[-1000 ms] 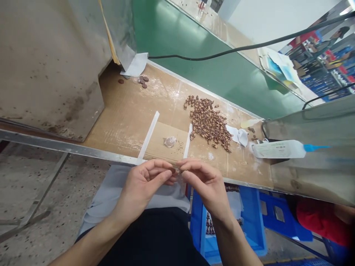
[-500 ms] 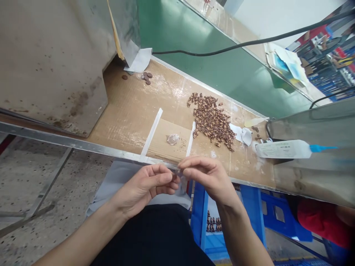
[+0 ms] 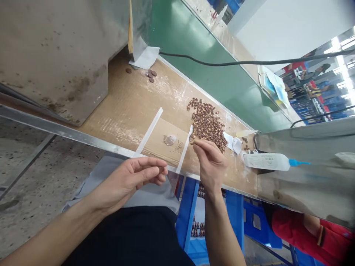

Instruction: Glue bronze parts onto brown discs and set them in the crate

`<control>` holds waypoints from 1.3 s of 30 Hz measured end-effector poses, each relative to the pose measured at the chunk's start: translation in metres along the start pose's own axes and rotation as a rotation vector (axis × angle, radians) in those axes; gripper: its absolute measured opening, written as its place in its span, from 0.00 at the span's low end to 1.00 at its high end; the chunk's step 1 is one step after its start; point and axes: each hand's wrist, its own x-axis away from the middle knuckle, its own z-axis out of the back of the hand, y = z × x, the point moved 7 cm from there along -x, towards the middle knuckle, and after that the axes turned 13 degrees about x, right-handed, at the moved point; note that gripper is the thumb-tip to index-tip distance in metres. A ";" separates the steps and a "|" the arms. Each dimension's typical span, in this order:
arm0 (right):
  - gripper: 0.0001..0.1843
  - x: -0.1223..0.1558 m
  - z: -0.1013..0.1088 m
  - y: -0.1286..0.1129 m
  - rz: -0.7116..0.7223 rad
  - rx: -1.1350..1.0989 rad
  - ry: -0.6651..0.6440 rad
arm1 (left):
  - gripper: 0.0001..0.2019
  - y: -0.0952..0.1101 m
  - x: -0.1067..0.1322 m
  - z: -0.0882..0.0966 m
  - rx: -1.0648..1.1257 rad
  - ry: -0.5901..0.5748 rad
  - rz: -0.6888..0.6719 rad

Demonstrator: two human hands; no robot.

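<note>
Left hand (image 3: 135, 177) is loosely curled, right hand (image 3: 211, 162) pinched — cannot tell if either grips anything — with shiny copper-brown parts (image 3: 206, 120) heaped at the latter's 12 o'clock, clear round piece (image 3: 170, 140) at 10 o'clock.

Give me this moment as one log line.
left hand: curled, near metal table edge | right hand: near copper-brown pile of small parts, grip unclear | white plastic bottle: right of pile

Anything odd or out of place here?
Brown stains mark the grey panel at left, so it looks dirty or worn. One dark disc lies apart from the other discs. Tiny bits are scattered beside a clear lump; whether spilled, I can't tell.
</note>
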 end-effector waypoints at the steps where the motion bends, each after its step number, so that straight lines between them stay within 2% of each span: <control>1: 0.07 -0.005 -0.006 -0.012 0.031 -0.001 -0.025 | 0.14 0.002 0.000 0.002 0.008 0.017 -0.014; 3: 0.08 -0.013 -0.016 -0.030 0.096 0.019 -0.044 | 0.14 0.003 0.000 0.006 0.024 0.034 -0.033; 6: 0.09 -0.018 -0.027 -0.042 0.191 0.062 -0.052 | 0.15 0.003 0.003 0.011 0.036 0.043 -0.048; 16: 0.11 -0.012 -0.040 -0.045 0.346 0.194 -0.069 | 0.14 0.003 0.008 0.013 0.056 0.017 -0.080; 27: 0.13 -0.010 -0.041 -0.049 0.411 0.221 -0.044 | 0.13 0.004 0.009 0.012 0.077 0.016 -0.072; 33: 0.13 -0.010 -0.040 -0.049 0.424 0.236 -0.029 | 0.14 0.006 0.007 0.015 0.073 0.059 -0.088; 36: 0.12 -0.010 -0.029 -0.054 0.387 0.186 0.019 | 0.13 0.010 0.004 0.012 0.118 0.061 -0.106; 39: 0.13 -0.007 -0.009 -0.064 0.286 0.057 0.094 | 0.11 0.014 0.001 0.005 0.181 0.035 -0.128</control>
